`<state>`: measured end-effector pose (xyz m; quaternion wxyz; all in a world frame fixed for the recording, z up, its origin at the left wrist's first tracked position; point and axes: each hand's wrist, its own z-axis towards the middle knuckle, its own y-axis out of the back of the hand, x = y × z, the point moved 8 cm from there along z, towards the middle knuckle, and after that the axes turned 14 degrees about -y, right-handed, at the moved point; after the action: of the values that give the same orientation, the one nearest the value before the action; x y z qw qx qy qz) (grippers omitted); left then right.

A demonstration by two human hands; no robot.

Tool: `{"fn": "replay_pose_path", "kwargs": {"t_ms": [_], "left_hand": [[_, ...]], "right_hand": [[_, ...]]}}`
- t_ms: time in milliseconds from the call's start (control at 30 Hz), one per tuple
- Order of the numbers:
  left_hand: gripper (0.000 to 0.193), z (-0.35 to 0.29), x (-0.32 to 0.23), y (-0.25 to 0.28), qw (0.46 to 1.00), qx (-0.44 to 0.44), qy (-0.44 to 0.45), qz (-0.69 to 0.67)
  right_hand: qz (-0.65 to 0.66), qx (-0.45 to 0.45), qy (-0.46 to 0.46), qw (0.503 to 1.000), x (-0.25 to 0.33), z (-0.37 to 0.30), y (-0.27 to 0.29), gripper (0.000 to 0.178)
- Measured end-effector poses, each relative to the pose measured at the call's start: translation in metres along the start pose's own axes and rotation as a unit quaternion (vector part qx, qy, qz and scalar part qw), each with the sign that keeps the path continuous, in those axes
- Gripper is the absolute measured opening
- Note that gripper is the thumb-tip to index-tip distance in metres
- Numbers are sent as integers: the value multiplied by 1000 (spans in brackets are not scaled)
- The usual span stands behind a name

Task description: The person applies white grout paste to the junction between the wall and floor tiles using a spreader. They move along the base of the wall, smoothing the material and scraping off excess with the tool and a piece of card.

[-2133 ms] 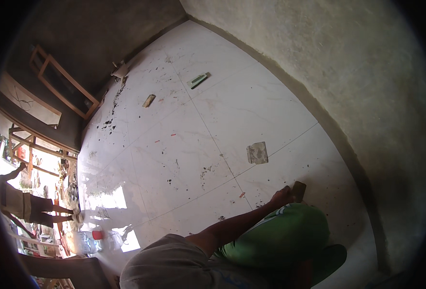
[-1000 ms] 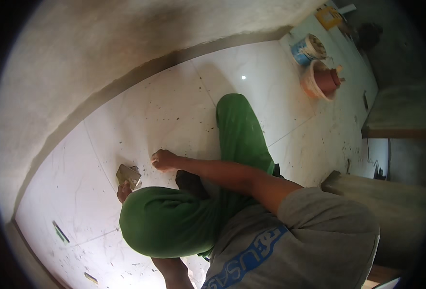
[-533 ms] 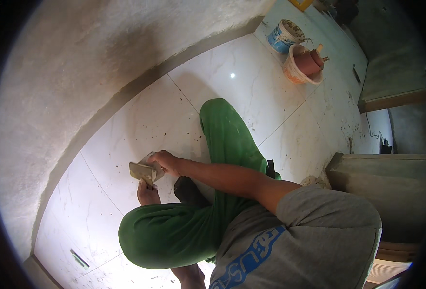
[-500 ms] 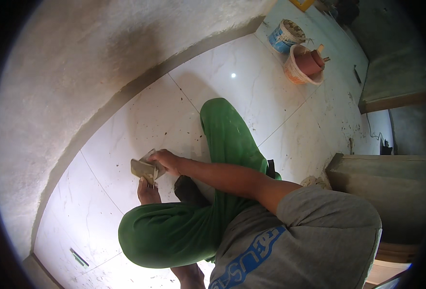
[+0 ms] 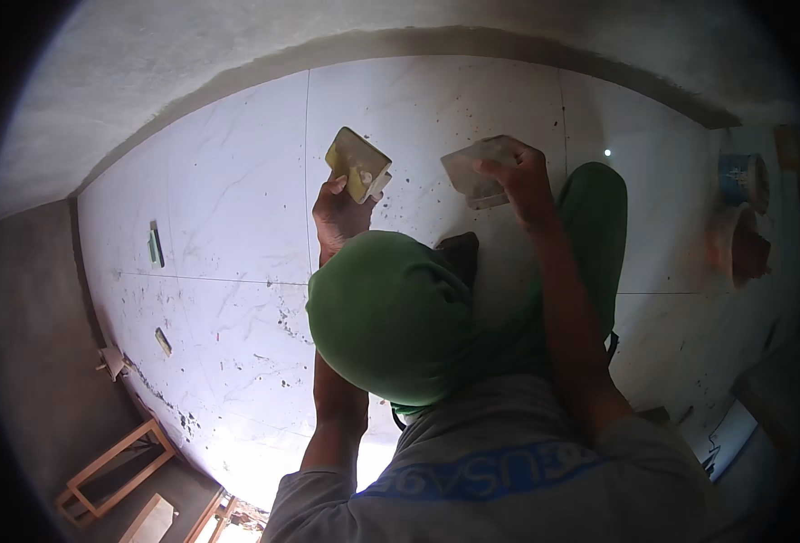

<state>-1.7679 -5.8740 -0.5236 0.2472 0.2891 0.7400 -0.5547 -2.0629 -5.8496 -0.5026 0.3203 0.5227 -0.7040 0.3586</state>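
My left hand is closed on the lower edge of a flat, roughly square scraper, yellowish at its side, with a small pale lump on its face. Off to the right, my right hand grips another flat scraper, greyish and smeared, by its right side, with the thumb lying across the face. The two blades are apart, both held over the white tiled floor. My bent knee in green trousers rises just below the left hand and hides part of that forearm.
Along the far side runs a grey wall with a darker band at its foot. A blue and white bucket and a basin with a reddish-brown item stand at the right. A green strip lies left; a wooden frame sits lower left.
My hands, which were close together with the pieces touching or overlapping, have separated, each keeping a scraper. The view has swung left, bringing the left wall and wooden frame into sight.
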Motion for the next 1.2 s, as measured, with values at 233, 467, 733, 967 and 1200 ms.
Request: {"fn": "replay_pose_path", "kwargs": {"t_ms": [233,467,733,967,1200], "left_hand": [[40,-2,17,-5,995,75,38,52],[38,-8,18,-20,968,57,16,245],[39,17,26,-22,900,68,-105,419],[36,13,19,-26,936,68,-108,328],[44,-11,21,-36,856,175,-85,479]], "right_hand": [[-138,4,18,990,22,-15,-33,22],[-388,12,130,913,69,-17,-70,17],[-417,46,269,867,31,-47,-102,20],[-172,24,-23,984,-12,-22,-6,24],[-147,24,-19,989,18,-16,27,18]]}}
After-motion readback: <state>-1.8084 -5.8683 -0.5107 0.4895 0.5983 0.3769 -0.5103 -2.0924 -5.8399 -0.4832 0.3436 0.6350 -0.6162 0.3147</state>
